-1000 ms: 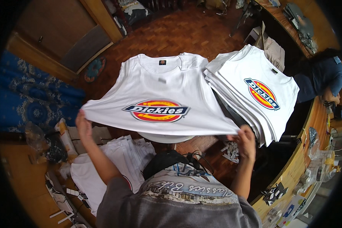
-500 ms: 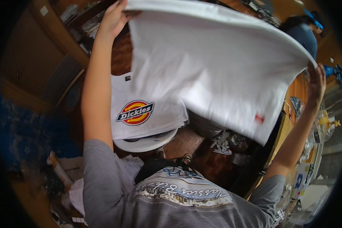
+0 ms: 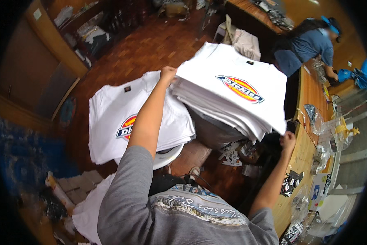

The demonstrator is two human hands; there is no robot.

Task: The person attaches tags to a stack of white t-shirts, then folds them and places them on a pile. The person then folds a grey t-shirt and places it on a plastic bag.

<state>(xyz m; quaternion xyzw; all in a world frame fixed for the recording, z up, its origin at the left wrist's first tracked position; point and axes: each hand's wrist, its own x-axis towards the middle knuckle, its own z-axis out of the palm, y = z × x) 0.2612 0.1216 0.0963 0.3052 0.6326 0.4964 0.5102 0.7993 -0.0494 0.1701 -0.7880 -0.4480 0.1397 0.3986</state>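
A white T-shirt (image 3: pixel 216 67) with a red, yellow and dark blue printed emblem lies front up on a tall stack of white T-shirts (image 3: pixel 216 112). My left hand (image 3: pixel 168 75) is closed on its left edge. At the lower right corner my right hand (image 3: pixel 288 141) is closed, pinching the hem. Left of it lies a second stack of white T-shirts (image 3: pixel 102 118) with the same emblem, on a round white stool (image 3: pixel 167 158). My left forearm covers part of that emblem.
A wooden table (image 3: pixel 291 196) with plastic bags and labels runs along the right. Another person (image 3: pixel 310 45) leans over its far end, a hand near a blue bag (image 3: pixel 361 75). Paper scraps (image 3: pixel 231 154) litter the parquet floor (image 3: pixel 130 53). Open cardboard (image 3: pixel 79 185) lies lower left.
The T-shirt, raised and spread in both hands before, has come down onto the right stack with its emblem showing. My left hand moved right and down; my right hand moved left and down.
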